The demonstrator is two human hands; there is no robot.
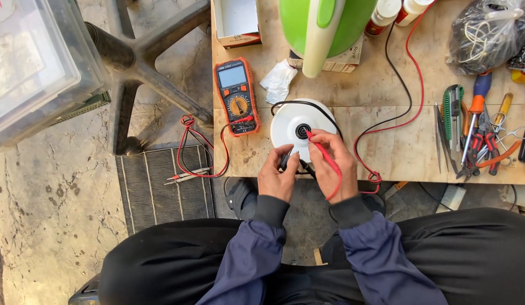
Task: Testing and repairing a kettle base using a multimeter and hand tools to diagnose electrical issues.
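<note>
The right hand [333, 166] is closed around a red multimeter probe [324, 155], its tip set at the dark centre socket of the white round kettle base [288, 121]. The left hand [278, 175] is curled shut on a black part [286, 162] at the base's near edge; the fingers hide most of it, so I cannot tell whether it is the plug or the second probe. The base lies flat near the front edge of the wooden workbench [398, 152], partly covered by both hands.

Just left of it lies an orange digital multimeter [236, 96], its red lead looping off the bench edge. Behind the base stands a green and white kettle [324, 28], its top cut off by the frame, beside a crumpled tissue [278, 80]. Well to the right is a pile of hand tools [477, 130], screwdrivers and pliers overlapping and hard to separate. A black bag [488, 34] of wires sits in the far corner.
</note>
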